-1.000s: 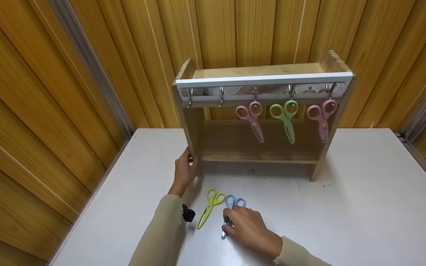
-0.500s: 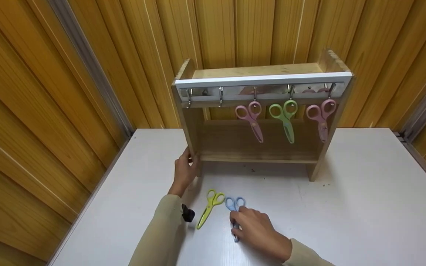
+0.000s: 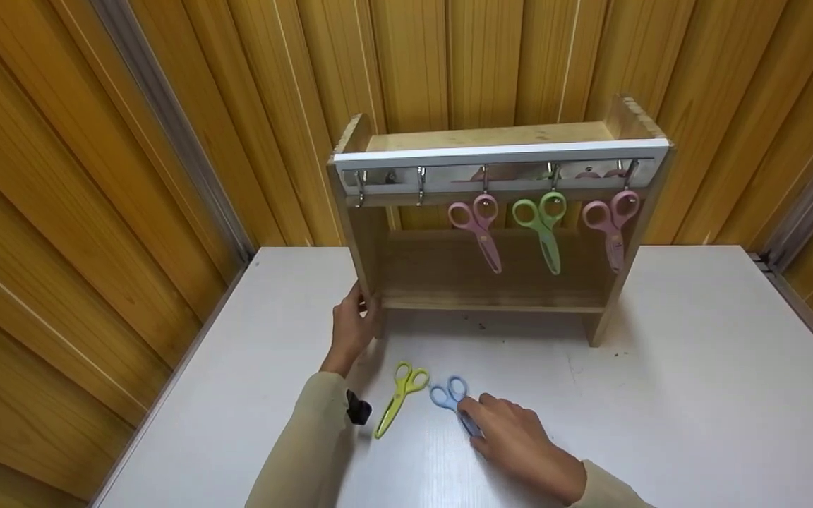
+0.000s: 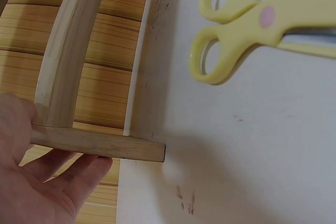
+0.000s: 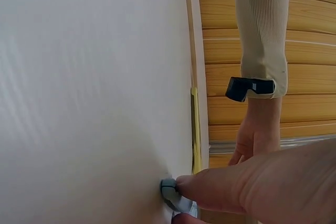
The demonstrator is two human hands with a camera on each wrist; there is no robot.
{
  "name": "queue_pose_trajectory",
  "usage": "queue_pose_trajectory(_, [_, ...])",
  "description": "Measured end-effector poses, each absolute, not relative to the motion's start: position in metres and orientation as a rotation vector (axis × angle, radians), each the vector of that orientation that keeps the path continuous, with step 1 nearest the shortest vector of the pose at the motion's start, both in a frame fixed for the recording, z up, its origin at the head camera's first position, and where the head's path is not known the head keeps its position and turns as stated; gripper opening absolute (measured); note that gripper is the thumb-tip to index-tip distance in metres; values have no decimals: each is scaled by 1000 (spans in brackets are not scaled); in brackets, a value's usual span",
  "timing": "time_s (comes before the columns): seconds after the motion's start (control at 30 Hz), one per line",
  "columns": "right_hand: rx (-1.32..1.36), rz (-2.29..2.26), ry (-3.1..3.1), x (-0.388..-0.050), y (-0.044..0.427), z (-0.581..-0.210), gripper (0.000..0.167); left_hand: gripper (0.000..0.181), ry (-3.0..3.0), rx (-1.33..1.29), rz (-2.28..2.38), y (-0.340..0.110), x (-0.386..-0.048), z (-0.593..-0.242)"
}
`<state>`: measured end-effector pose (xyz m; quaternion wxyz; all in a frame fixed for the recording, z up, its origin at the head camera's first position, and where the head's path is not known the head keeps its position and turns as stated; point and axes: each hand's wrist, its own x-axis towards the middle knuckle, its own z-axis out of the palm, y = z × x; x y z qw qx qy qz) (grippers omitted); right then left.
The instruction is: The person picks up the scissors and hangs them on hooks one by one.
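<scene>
My left hand [image 3: 352,326] grips the lower left side panel of a wooden rack [image 3: 491,308]. In the left wrist view its fingers [image 4: 86,179] lie along the outer face of that panel. On the white table, my right hand [image 3: 516,434] pinches blue scissors [image 3: 449,396] at the blade end. Their handle loops point away toward the rack; the right wrist view shows the blade tip [image 5: 168,186] by the thumb. Yellow-green scissors [image 3: 401,395] lie to the left, touched by neither hand.
From hooks on the rack's front rail [image 3: 449,185] hang pink scissors [image 3: 479,229], green scissors [image 3: 543,229] and a second pink pair [image 3: 612,226]. Two hooks [image 3: 421,187] at the left hold nothing. Wood-panelled walls [image 3: 293,106] stand behind and at the sides.
My right hand has moved to the right, and the blue scissors have turned so their blades point toward the lower right. The left hand stays on the rack.
</scene>
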<state>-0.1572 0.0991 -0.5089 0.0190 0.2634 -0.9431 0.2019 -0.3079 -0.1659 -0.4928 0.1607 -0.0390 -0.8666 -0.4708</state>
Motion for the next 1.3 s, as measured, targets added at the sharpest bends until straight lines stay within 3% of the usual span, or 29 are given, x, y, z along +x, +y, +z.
queue_pose_trajectory(0.4, [685, 604, -2917, -160, 113, -510, 16, 44, -2426, -156, -1340, -166, -308, -496])
queue_pose_trajectory(0.77, [549, 549, -2890, -172, 120, -512, 18, 44, -2434, -150, -1325, -166, -308, -495])
queue_pose_trajectory(1.3, [571, 565, -2884, -178, 124, -514, 16, 43, -2431, -178, -1279, -167, -308, -496])
